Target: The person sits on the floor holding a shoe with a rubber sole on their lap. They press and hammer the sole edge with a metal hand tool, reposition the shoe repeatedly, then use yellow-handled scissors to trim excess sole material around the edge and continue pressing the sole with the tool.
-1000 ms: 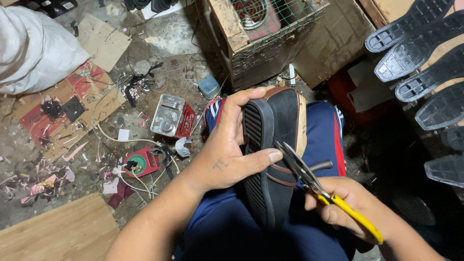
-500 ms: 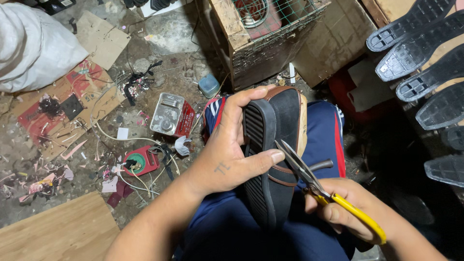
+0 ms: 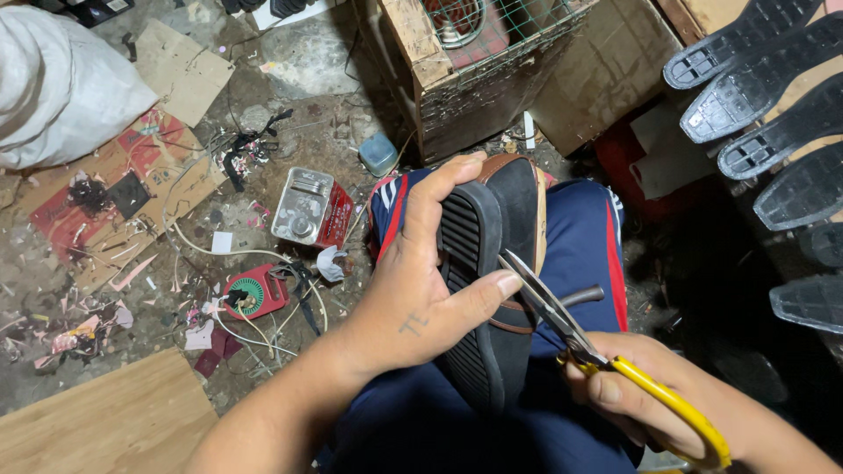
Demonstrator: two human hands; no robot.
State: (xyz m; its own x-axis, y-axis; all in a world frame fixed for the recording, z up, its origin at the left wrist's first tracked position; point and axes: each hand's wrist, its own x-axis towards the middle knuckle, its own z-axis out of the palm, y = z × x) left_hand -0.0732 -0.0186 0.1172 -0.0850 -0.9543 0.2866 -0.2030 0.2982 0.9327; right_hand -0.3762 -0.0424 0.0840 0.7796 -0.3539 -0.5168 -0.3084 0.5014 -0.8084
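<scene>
Left hand clamped around shoe, sole up, resting on the lap. Right hand closed on scissors, blades apparently slightly apart at the shoe's edge.

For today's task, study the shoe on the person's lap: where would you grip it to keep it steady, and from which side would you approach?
Grip the shoe across its ribbed sole near the toe, coming from the left as the left hand does. The sole faces left and stands on edge, giving a broad flat grip, while the scissors in the right hand occupy the right edge.
</scene>
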